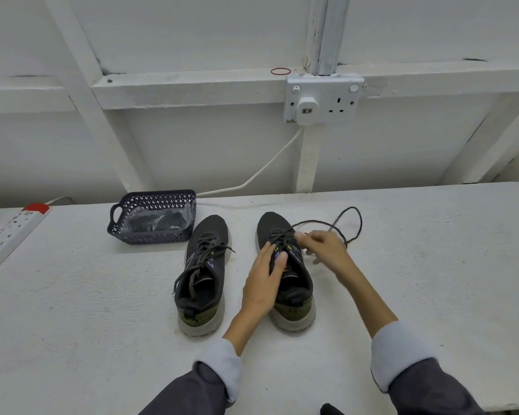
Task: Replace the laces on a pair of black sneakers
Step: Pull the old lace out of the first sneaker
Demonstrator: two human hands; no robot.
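Note:
Two black sneakers stand side by side on the white table, toes pointing away from me. The left sneaker (pixel 203 274) keeps its dark lace, loosely untied. My left hand (pixel 265 275) presses flat on the tongue and left side of the right sneaker (pixel 291 292), fingers straight. My right hand (pixel 324 250) pinches that shoe's dark lace (pixel 346 224) just right of the eyelets. The lace loops out in an arc above the table to the right of the toe.
A dark plastic basket (pixel 150 218) holding a clear bag with black contents sits behind the left sneaker. A white power strip (pixel 8 232) lies at the far left. A wall socket (pixel 322 100) with a plugged-in cable sits on the white wall behind.

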